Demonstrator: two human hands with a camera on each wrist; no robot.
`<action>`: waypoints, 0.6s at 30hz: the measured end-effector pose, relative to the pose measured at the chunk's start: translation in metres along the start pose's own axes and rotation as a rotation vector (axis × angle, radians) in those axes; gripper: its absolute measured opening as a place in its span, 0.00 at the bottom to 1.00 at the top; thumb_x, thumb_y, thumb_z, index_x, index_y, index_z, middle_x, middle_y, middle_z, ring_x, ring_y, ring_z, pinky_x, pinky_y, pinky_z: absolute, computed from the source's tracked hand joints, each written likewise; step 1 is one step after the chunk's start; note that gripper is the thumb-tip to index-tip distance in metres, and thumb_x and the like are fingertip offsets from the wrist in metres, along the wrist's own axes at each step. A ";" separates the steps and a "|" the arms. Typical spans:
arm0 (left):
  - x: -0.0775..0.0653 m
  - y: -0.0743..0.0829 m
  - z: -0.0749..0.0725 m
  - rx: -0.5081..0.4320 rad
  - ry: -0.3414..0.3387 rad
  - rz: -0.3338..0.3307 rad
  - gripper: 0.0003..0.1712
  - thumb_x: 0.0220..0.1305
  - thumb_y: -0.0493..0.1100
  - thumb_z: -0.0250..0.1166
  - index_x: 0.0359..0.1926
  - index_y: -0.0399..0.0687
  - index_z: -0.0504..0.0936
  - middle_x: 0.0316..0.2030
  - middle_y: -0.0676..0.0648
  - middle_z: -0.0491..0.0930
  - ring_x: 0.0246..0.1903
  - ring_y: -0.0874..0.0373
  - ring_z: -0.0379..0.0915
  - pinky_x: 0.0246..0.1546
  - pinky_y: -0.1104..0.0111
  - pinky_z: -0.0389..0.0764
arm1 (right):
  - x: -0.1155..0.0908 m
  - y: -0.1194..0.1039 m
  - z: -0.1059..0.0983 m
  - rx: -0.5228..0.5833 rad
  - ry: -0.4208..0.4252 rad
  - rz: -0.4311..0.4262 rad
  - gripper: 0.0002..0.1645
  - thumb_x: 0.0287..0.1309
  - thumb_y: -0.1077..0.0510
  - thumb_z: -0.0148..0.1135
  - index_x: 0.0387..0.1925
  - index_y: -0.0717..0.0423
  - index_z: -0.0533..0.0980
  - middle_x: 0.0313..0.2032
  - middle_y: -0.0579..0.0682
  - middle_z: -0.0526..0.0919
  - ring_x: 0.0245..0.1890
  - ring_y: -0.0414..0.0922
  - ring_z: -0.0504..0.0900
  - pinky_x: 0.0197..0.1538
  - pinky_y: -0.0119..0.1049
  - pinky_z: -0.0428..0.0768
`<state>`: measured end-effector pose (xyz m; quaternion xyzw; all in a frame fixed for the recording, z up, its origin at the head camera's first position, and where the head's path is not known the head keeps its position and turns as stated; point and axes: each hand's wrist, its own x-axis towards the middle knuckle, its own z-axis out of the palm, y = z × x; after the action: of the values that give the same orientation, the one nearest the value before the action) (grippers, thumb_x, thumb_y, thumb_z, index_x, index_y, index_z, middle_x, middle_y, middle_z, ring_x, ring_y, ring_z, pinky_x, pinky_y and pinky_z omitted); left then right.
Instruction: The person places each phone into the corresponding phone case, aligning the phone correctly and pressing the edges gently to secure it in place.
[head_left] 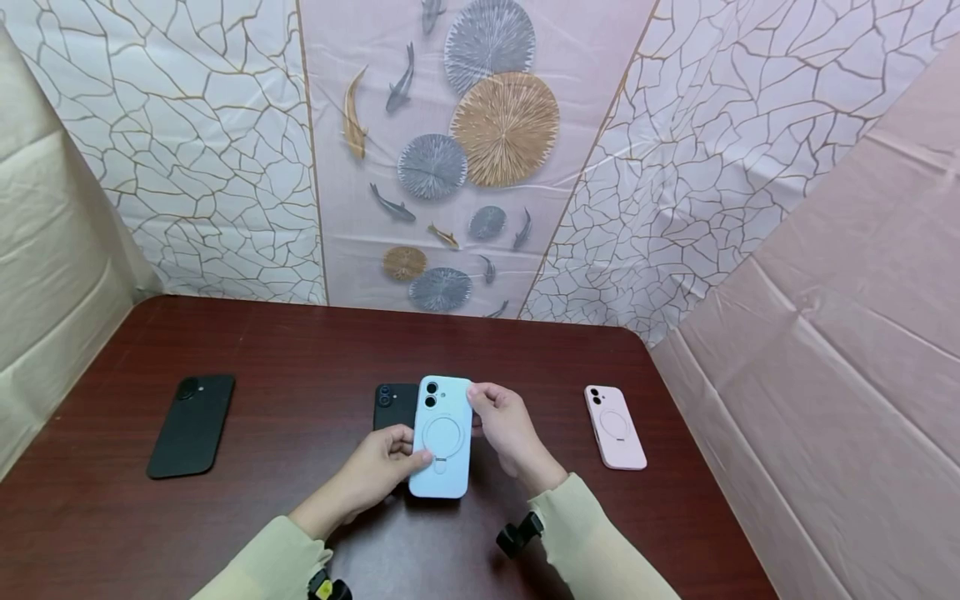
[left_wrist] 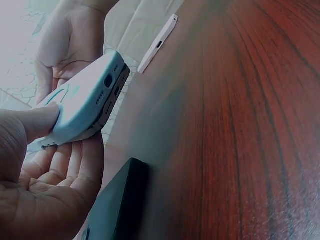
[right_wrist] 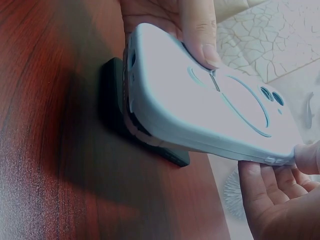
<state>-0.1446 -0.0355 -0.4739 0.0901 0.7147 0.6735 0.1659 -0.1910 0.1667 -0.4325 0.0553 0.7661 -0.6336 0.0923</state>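
Both hands hold a light-blue phone case (head_left: 442, 479) with a ring on its back, tilted above the table. My left hand (head_left: 375, 471) grips its left edge, thumb on the back and fingers beneath. At the upper right corner, my right hand (head_left: 512, 429) pinches it between thumb and fingers. Under the case lies a phone (left_wrist: 118, 92), whose port edge shows below the case's own; a gap parts the two at the bottom corner. Behind the case, a black phone (head_left: 395, 406) lies on the table, partly hidden.
On the reddish-brown wooden table (head_left: 300, 350), another black phone (head_left: 191, 429) lies face down at the left. A pink phone (head_left: 617, 432) with a ring on its back lies at the right. Patterned cloth (head_left: 225, 150) hangs along the table's far edge.
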 end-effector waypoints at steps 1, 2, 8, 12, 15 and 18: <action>0.000 0.000 0.000 -0.008 -0.007 0.000 0.16 0.64 0.43 0.67 0.44 0.34 0.76 0.34 0.44 0.82 0.35 0.54 0.81 0.36 0.63 0.80 | 0.000 0.000 0.000 -0.001 0.000 -0.002 0.15 0.71 0.52 0.53 0.43 0.58 0.79 0.34 0.52 0.84 0.36 0.54 0.79 0.44 0.52 0.80; 0.000 0.000 0.000 -0.011 -0.013 0.000 0.16 0.63 0.43 0.67 0.44 0.34 0.76 0.35 0.44 0.82 0.35 0.54 0.81 0.36 0.64 0.80 | 0.000 0.000 0.000 0.000 -0.001 -0.001 0.15 0.71 0.52 0.53 0.43 0.58 0.79 0.34 0.52 0.84 0.36 0.54 0.79 0.43 0.50 0.80; 0.000 -0.003 -0.001 0.006 -0.034 -0.005 0.18 0.62 0.44 0.69 0.44 0.34 0.76 0.35 0.45 0.81 0.35 0.54 0.81 0.36 0.64 0.80 | 0.001 -0.001 -0.002 0.013 0.007 -0.006 0.15 0.71 0.52 0.54 0.43 0.58 0.80 0.35 0.53 0.85 0.36 0.53 0.79 0.41 0.46 0.81; 0.001 -0.005 -0.001 0.008 -0.043 0.004 0.18 0.60 0.43 0.70 0.44 0.34 0.76 0.34 0.45 0.81 0.35 0.54 0.81 0.35 0.66 0.80 | 0.001 -0.001 -0.003 0.013 0.008 -0.011 0.16 0.71 0.50 0.53 0.44 0.58 0.80 0.36 0.53 0.85 0.37 0.54 0.79 0.40 0.44 0.81; 0.001 -0.006 0.000 0.013 -0.043 0.015 0.18 0.60 0.42 0.70 0.43 0.34 0.76 0.34 0.45 0.81 0.34 0.54 0.81 0.34 0.67 0.80 | 0.001 -0.001 -0.003 0.014 0.008 -0.010 0.16 0.71 0.50 0.53 0.44 0.58 0.80 0.36 0.53 0.84 0.37 0.54 0.79 0.39 0.43 0.81; 0.001 -0.007 0.000 0.023 -0.040 0.023 0.17 0.60 0.42 0.70 0.43 0.34 0.76 0.34 0.45 0.82 0.34 0.54 0.81 0.33 0.67 0.80 | 0.001 0.000 -0.003 0.019 0.005 -0.008 0.15 0.71 0.51 0.53 0.44 0.58 0.80 0.36 0.53 0.84 0.37 0.54 0.79 0.40 0.44 0.81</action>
<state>-0.1446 -0.0359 -0.4810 0.1135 0.7179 0.6652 0.1714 -0.1926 0.1694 -0.4318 0.0549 0.7605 -0.6411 0.0874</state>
